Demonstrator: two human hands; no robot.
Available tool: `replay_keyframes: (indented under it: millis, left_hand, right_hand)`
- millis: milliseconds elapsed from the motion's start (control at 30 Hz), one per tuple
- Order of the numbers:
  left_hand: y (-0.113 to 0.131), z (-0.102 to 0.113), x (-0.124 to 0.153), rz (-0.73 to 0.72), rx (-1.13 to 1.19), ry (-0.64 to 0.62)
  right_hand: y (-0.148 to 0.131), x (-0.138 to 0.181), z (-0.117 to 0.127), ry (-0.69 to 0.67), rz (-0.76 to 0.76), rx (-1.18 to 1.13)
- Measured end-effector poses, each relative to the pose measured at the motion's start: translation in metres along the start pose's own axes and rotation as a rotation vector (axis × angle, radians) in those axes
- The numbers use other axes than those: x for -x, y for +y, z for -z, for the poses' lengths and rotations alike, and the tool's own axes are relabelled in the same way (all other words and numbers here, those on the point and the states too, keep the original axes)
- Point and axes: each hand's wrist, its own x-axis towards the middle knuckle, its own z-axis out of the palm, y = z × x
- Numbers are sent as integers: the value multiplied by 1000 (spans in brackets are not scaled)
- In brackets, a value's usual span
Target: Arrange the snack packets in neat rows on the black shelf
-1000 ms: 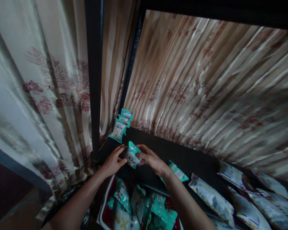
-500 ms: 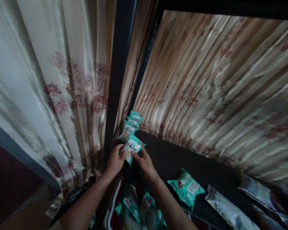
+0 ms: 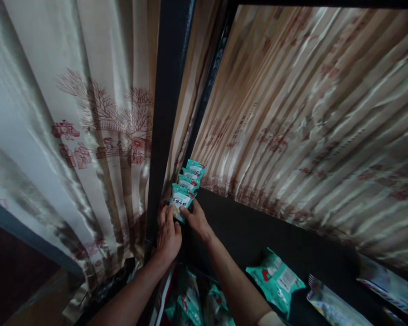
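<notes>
A row of teal-and-white snack bags stands one behind another in the corner. The front snack bag (image 3: 180,199), with dark Chinese lettering, is upright and leans on those behind. My right hand (image 3: 197,219) grips its right side, thumb across the front and the other fingers partly hidden. My left hand (image 3: 169,233) lies against its lower left, fingers stretched out and touching the bag, its thumb off the bag. Behind it, the rearmost snack bag (image 3: 196,166) rests near the corner post.
A dark shelf (image 3: 238,222) runs right, bearing a teal bag (image 3: 277,280) lying flat and a long pale packet (image 3: 333,303). Below my forearms, a red-and-white-edged container (image 3: 163,294) holds several teal bags. A dark post (image 3: 170,90) and patterned curtains (image 3: 115,113) bound the corner.
The front bag has moved back and left, now upright in line with the row. My left hand has shifted from pinching its edge to resting fingers on it.
</notes>
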Motion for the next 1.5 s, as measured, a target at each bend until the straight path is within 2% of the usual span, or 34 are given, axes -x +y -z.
replay_keyframes:
  millis: [333,533,667,800,933,1000,1033,1167,1267,1400,1500]
  left_hand:
    - [-4,-12,-3,-32,-35,28]
    - [-3,-12,-4,-51,-53,51]
    - [-4,-12,1,-94,-39,85]
    - [-1,-9,6,-118,-26,87]
    - [12,-1,18,-145,-45,65]
    - [23,3,30,-212,-38,-27]
    - [29,5,38,-254,-25,-117]
    - [50,8,78,-391,-8,-597]
    - [55,10,103,-467,-120,-859]
    - [47,12,121,-486,-258,-1027]
    - [37,10,126,-481,-240,-1103]
  right_hand:
    - [9,-13,1,22,-25,95]
    - [7,-2,2,65,-21,127]
    - [4,28,22,128,46,174]
    - [-3,76,61,137,139,315]
    - [-6,131,97,169,174,476]
    - [-4,160,109,211,182,542]
    - [-1,174,113,230,180,575]
    - [15,227,120,272,137,703]
    - [31,254,117,252,90,756]
    - [50,265,106,189,14,679]
    - [58,260,99,227,-15,582]
